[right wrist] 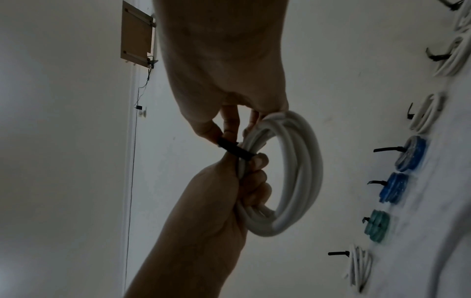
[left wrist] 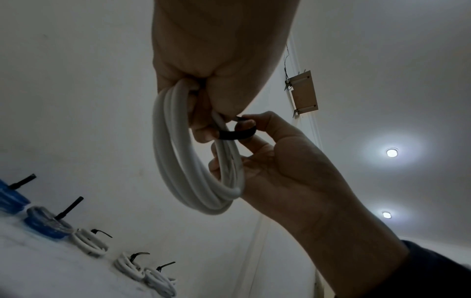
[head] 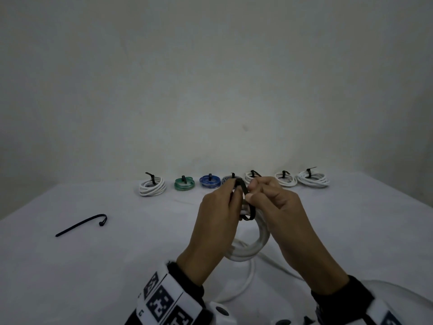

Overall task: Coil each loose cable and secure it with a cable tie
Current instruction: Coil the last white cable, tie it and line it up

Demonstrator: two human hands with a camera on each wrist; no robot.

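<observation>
Over the table's middle I hold up a white cable coil (head: 262,240). My left hand (head: 232,195) grips one side of the coil (right wrist: 300,161), its fingers curled round the strands. A black cable tie (head: 248,202) loops round the strands between my hands. My right hand (head: 257,191) pinches the tie (right wrist: 234,149) between thumb and fingertips, and in the left wrist view its other fingers lie against the coil (left wrist: 173,161). The tie's (left wrist: 237,134) head is hidden by my fingers. A loose tail of white cable (head: 248,277) trails on the cloth below.
Several tied coils stand in a row along the far edge by the wall: white (head: 152,186), green (head: 184,184), blue (head: 210,181), more white at the right (head: 312,179). A spare black cable tie (head: 82,225) lies on the white cloth at the left.
</observation>
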